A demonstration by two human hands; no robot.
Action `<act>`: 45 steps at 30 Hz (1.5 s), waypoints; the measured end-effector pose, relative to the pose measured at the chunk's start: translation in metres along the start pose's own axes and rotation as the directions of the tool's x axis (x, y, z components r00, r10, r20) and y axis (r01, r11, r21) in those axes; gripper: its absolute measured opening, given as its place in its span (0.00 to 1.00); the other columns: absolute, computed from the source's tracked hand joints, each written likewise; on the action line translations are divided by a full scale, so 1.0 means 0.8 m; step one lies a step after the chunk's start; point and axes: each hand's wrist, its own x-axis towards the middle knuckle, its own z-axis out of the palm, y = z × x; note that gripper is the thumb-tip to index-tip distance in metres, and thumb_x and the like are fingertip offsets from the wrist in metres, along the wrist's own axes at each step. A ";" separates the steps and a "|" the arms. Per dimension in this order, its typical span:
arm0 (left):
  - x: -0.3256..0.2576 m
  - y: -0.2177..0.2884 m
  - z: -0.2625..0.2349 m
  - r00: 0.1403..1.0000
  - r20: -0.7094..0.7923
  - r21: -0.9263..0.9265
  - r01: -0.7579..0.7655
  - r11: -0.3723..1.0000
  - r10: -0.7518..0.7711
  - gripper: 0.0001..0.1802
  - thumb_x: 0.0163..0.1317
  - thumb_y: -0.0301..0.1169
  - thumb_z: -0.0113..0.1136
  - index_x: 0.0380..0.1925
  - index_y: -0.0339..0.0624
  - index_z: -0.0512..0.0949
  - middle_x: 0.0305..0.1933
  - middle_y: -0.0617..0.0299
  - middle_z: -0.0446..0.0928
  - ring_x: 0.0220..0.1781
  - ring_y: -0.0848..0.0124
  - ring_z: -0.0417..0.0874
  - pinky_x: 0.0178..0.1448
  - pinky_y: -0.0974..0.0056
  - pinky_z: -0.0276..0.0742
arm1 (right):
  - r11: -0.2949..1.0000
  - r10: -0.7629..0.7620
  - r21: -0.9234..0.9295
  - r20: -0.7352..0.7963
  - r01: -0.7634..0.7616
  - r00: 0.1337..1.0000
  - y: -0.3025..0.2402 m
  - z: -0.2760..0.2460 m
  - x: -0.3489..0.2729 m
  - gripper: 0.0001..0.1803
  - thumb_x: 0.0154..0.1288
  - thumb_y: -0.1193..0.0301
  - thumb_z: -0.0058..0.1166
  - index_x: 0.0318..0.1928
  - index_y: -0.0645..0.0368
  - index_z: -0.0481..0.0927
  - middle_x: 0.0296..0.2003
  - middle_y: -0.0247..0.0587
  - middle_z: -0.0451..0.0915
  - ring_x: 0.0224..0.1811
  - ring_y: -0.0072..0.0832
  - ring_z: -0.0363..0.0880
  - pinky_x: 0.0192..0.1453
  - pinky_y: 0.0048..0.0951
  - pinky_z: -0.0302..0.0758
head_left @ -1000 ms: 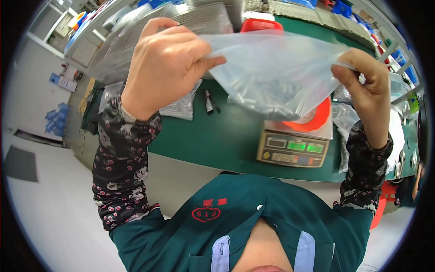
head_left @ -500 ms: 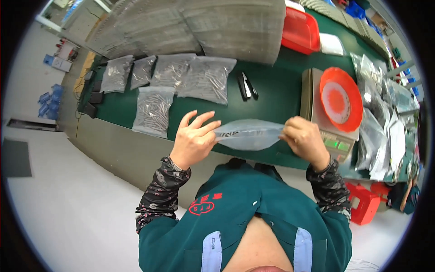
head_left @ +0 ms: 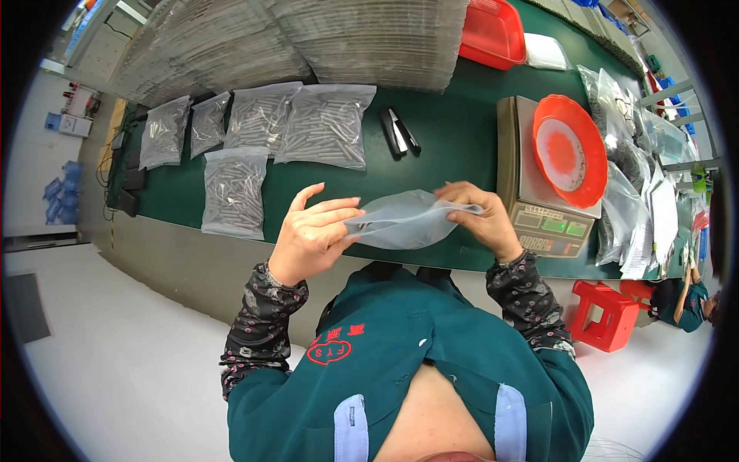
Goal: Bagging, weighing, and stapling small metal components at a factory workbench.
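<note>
A clear plastic bag point(head_left: 408, 223) is stretched between my hands above the front edge of the green table, its mouth parted. My left hand point(head_left: 314, 237) pinches the bag's left end, with the other fingers held out straight. At the opposite end my right hand point(head_left: 481, 215) grips the bag's edge between thumb and fingers. Beyond the left hand lie several filled bags of grey metal pins, among them a large bag point(head_left: 327, 127) and a nearer bag point(head_left: 235, 192). A black stapler point(head_left: 399, 132) rests behind the held bag. To the right stands a scale point(head_left: 550, 231) carrying a red plastic dish point(head_left: 570, 154).
Tall stacks of grey cardboard sheets point(head_left: 369, 38) line the back. A red basket point(head_left: 496, 35) and a white container point(head_left: 546, 52) sit behind the scale. Plastic bags and papers point(head_left: 650, 223) crowd the right end. Below are a red stool point(head_left: 604, 316) and another person point(head_left: 685, 300).
My right hand has shifted left and up along the bag, bringing its ends closer together. The bag's mouth gapes more loosely. The whole view has turned slightly.
</note>
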 end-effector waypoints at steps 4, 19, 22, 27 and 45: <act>-0.008 -0.012 0.012 0.999 0.033 -0.226 0.034 0.973 -0.027 0.08 0.40 0.21 0.63 0.17 0.42 0.72 0.36 0.62 0.79 0.44 0.69 0.79 0.61 0.51 0.57 | 0.960 0.079 0.280 -0.208 -0.018 0.975 -0.003 0.014 -0.005 0.03 0.53 0.79 0.55 0.29 0.63 0.74 0.29 0.39 0.79 0.39 0.28 0.76 0.62 0.38 0.60; -0.034 0.018 0.117 0.605 -0.288 -0.803 0.271 0.531 -0.743 0.14 0.65 0.32 0.46 0.34 0.32 0.76 0.31 0.63 0.76 0.31 0.77 0.72 0.39 0.73 0.67 | 0.999 0.044 0.005 -0.412 -0.046 0.910 0.007 0.033 -0.012 0.07 0.63 0.73 0.45 0.30 0.65 0.72 0.22 0.36 0.74 0.27 0.20 0.70 0.37 0.21 0.69; -0.023 0.017 0.130 0.530 -0.403 -0.767 0.249 0.591 -0.746 0.12 0.64 0.31 0.46 0.30 0.32 0.74 0.26 0.64 0.72 0.26 0.76 0.69 0.31 0.72 0.65 | 0.994 0.016 -0.080 -0.586 -0.077 0.810 0.013 0.051 0.001 0.07 0.63 0.74 0.46 0.30 0.65 0.71 0.19 0.34 0.68 0.20 0.19 0.62 0.25 0.19 0.62; -0.014 -0.001 0.142 0.536 -0.567 -0.444 0.442 0.780 -0.626 0.07 0.61 0.26 0.48 0.26 0.35 0.68 0.21 0.56 0.65 0.21 0.62 0.67 0.26 0.66 0.64 | 0.975 -0.076 -0.202 -0.694 -0.092 0.716 0.021 0.066 0.029 0.06 0.63 0.73 0.46 0.31 0.62 0.71 0.16 0.39 0.65 0.17 0.23 0.61 0.24 0.21 0.63; -0.034 -0.046 0.180 0.467 0.125 -0.383 0.837 0.391 -0.876 0.21 0.62 0.43 0.42 0.22 0.35 0.72 0.25 0.44 0.73 0.30 0.46 0.73 0.33 0.54 0.67 | 0.615 0.450 -0.406 -0.523 -0.676 0.724 0.075 0.063 0.036 0.16 0.63 0.61 0.40 0.28 0.61 0.70 0.26 0.57 0.74 0.33 0.54 0.72 0.36 0.48 0.67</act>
